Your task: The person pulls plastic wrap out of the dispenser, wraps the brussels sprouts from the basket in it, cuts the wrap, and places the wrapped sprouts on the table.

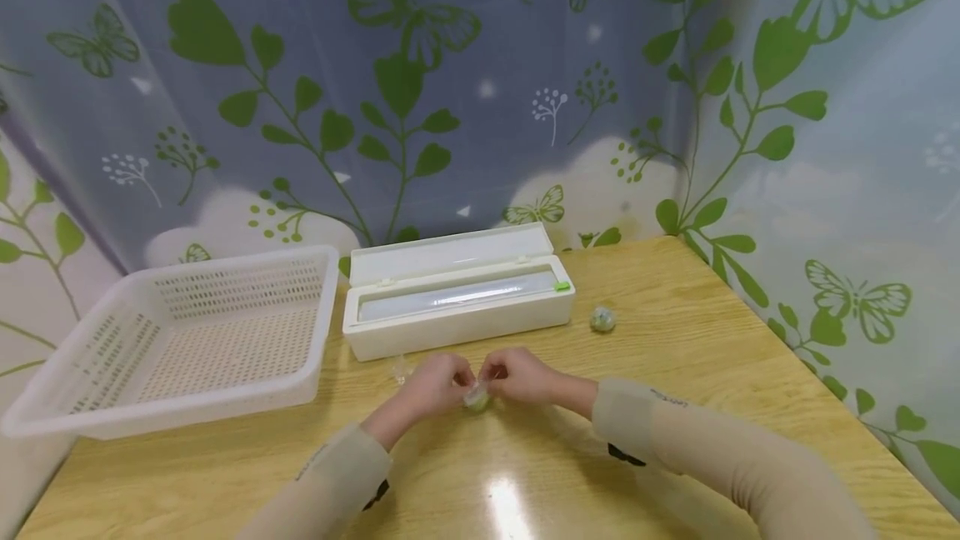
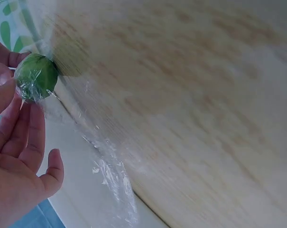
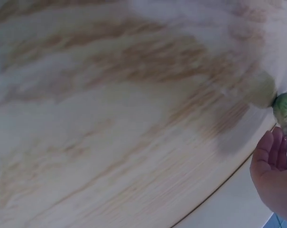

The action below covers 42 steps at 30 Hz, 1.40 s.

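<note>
A small, round green vegetable or fruit (image 1: 477,403) in clear plastic film sits at the front of the white box, low over the table. My left hand (image 1: 437,382) and right hand (image 1: 521,375) meet above it, each pinching the film at its top. In the left wrist view the glossy green ball (image 2: 36,78) shows through the film, with left fingers (image 2: 21,137) against it. Loose film (image 2: 117,185) trails away from it past the left hand. The right wrist view catches my right hand (image 3: 276,180) just under the ball (image 3: 284,110), partly cut off by the frame edge.
Behind my hands stands a long white box (image 1: 465,328), lid raised, with a roll of film (image 1: 480,290) inside and a green slider (image 1: 562,286). A white perforated basket (image 1: 187,411) is at the left. Another film-wrapped green ball (image 1: 602,319) lies right of the box on the wooden table (image 1: 675,357).
</note>
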Motion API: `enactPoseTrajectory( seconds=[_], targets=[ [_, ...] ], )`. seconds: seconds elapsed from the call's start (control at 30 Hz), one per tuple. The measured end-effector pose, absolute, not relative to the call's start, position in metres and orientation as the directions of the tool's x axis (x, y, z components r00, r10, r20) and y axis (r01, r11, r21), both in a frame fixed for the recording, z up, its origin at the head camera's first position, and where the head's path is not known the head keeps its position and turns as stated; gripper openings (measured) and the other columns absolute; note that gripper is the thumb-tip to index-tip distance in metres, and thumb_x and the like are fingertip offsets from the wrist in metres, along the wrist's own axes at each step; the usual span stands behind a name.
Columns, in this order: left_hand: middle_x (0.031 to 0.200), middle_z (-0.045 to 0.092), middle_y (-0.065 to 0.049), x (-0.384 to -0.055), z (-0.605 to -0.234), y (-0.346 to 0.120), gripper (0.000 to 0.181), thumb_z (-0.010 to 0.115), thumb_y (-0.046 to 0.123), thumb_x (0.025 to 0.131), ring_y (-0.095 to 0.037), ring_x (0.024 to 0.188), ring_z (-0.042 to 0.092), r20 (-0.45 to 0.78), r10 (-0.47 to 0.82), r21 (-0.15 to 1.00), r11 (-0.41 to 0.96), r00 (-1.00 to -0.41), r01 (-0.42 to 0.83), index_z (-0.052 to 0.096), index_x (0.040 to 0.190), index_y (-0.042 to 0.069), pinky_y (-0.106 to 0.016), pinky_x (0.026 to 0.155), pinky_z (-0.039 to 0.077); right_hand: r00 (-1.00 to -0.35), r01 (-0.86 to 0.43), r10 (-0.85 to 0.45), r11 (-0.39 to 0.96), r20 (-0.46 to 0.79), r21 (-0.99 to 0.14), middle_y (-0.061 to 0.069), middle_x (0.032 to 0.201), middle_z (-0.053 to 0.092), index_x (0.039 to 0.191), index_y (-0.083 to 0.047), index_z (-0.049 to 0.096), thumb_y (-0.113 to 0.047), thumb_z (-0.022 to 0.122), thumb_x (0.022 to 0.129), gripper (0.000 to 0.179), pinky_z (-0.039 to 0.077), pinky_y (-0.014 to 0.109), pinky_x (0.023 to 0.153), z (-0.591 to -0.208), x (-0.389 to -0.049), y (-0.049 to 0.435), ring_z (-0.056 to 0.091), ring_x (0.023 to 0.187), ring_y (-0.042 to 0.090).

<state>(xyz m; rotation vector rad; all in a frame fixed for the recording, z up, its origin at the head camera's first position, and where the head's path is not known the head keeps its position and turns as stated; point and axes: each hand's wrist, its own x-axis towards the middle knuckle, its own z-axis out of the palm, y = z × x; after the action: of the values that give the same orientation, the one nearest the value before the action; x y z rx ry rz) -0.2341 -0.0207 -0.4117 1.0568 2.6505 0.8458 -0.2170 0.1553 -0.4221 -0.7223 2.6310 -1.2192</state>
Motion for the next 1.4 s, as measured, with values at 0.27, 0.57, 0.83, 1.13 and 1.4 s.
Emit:
enactPoseTrajectory(
  seconds=[0.27, 0.57, 0.83, 1.13, 1.4],
  targets=[
    [0.072, 0.058, 0.004, -0.230, -0.410, -0.023, 0.015, 0.064, 0.024, 0.080, -0.008, 0.060, 0.047, 0.051, 0.716, 0.567, 0.554, -0.696, 0.610, 0.064, 0.076, 0.010, -0.024, 0.057, 0.042, -0.881, -0.349, -0.471, 0.570, 0.053, -0.744, 0.000, 0.072, 0.061, 0.078, -0.001, 0.063, -0.005, 0.064, 0.076, 0.004, 0.044, 0.020, 0.061, -0.425, -0.220, 0.156, 0.051, 0.067, 0.007],
    [0.090, 0.062, -0.006, -0.237, -0.408, -0.024, 0.019, 0.053, 0.022, 0.089, -0.017, 0.078, 0.056, -0.008, 0.686, 0.556, 0.608, -0.728, 0.567, 0.064, 0.089, 0.006, -0.030, 0.067, 0.046, -0.893, -0.246, -0.444, 0.617, -0.072, -0.748, 0.001, 0.065, 0.060, 0.073, -0.002, 0.062, -0.009, 0.065, 0.079, 0.010, 0.044, 0.021, 0.051, -0.421, -0.224, 0.157, 0.054, 0.056, 0.009],
    [0.090, 0.062, -0.008, -0.244, -0.412, -0.029, 0.016, 0.055, 0.020, 0.088, -0.020, 0.084, 0.057, -0.007, 0.670, 0.579, 0.608, -0.742, 0.543, 0.062, 0.088, 0.005, -0.032, 0.074, 0.047, -0.906, -0.209, -0.418, 0.585, -0.070, -0.784, -0.001, 0.068, 0.060, 0.075, -0.003, 0.062, -0.010, 0.069, 0.076, 0.009, 0.044, 0.022, 0.057, -0.427, -0.230, 0.158, 0.052, 0.062, 0.008],
    [0.078, 0.063, -0.001, -0.247, -0.411, -0.030, 0.006, 0.062, 0.010, 0.081, -0.014, 0.073, 0.057, 0.006, 0.658, 0.613, 0.592, -0.753, 0.523, 0.066, 0.080, 0.006, -0.025, 0.066, 0.047, -0.914, -0.199, -0.402, 0.562, -0.055, -0.803, 0.000, 0.072, 0.061, 0.077, -0.003, 0.062, -0.009, 0.072, 0.072, 0.013, 0.046, 0.023, 0.061, -0.424, -0.236, 0.155, 0.055, 0.068, 0.010],
    [0.081, 0.065, 0.001, -0.247, -0.414, -0.029, 0.004, 0.069, 0.009, 0.076, -0.012, 0.074, 0.059, 0.017, 0.648, 0.649, 0.572, -0.762, 0.501, 0.070, 0.080, 0.010, -0.023, 0.066, 0.047, -0.856, -0.210, -0.508, 0.516, -0.099, -0.830, 0.004, 0.082, 0.063, 0.087, 0.001, 0.064, -0.010, 0.069, 0.076, 0.016, 0.047, 0.024, 0.065, -0.420, -0.236, 0.159, 0.057, 0.077, 0.013]
  ],
)
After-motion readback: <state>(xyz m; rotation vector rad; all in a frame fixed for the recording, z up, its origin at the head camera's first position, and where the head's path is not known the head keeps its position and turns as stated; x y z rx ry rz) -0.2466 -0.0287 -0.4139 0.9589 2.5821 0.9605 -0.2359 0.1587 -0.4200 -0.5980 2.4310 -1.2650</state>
